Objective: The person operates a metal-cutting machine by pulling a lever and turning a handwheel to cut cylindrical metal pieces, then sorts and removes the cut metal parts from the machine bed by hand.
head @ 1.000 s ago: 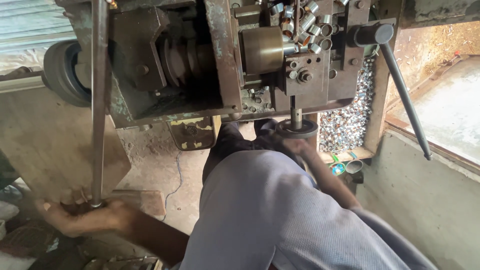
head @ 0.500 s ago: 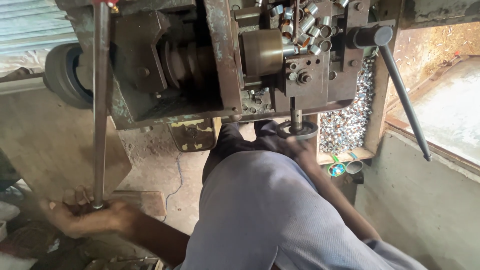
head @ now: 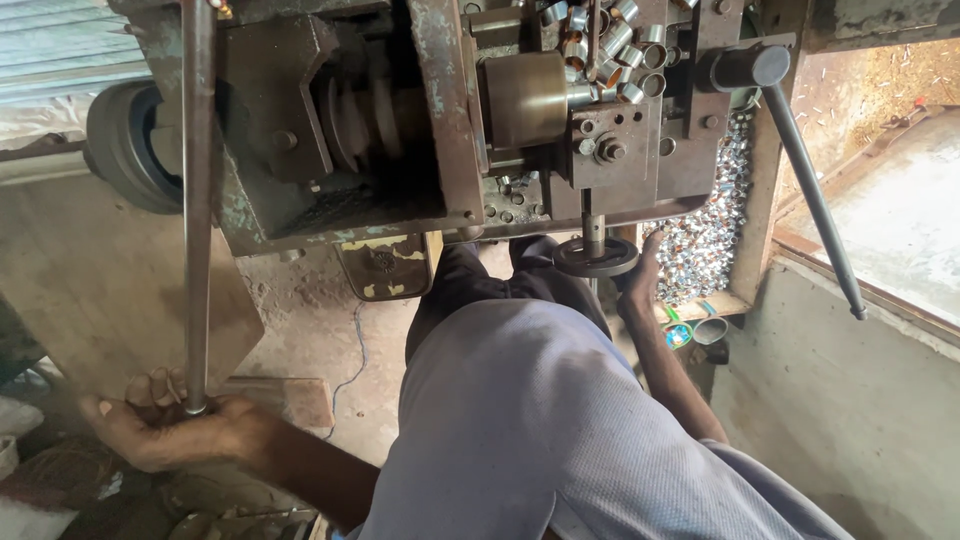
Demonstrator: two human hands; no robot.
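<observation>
1. Your left hand point(head: 165, 425) is curled round the lower end of a long steel lever rod point(head: 197, 200), fingers wrapped and pressed together around it, thumb side toward the floor
2. From that grip the lever rod runs straight up, past the face of the rusty machine body point(head: 340, 130), and leaves the top edge of the view
3. Beside that rod, on the side away from the machine, sits a dark rubber-rimmed wheel point(head: 125, 145)
4. Your right hand point(head: 640, 280) rests against the rim of a small round handwheel point(head: 597, 258) under the machine; fingers lie along its edge, but you cannot tell whether they are clamped on it
5. Directly above that grip a short shaft rises into the tool block point(head: 610, 150), next to a brass-coloured chuck point(head: 525, 98)
6. Just beyond your right hand lies a heap of small shiny metal rings point(head: 705, 245), and above it a long black handle point(head: 810, 190) slants away to the outside
7. Your grey-clad knee point(head: 520, 420) fills the space between both hands
</observation>
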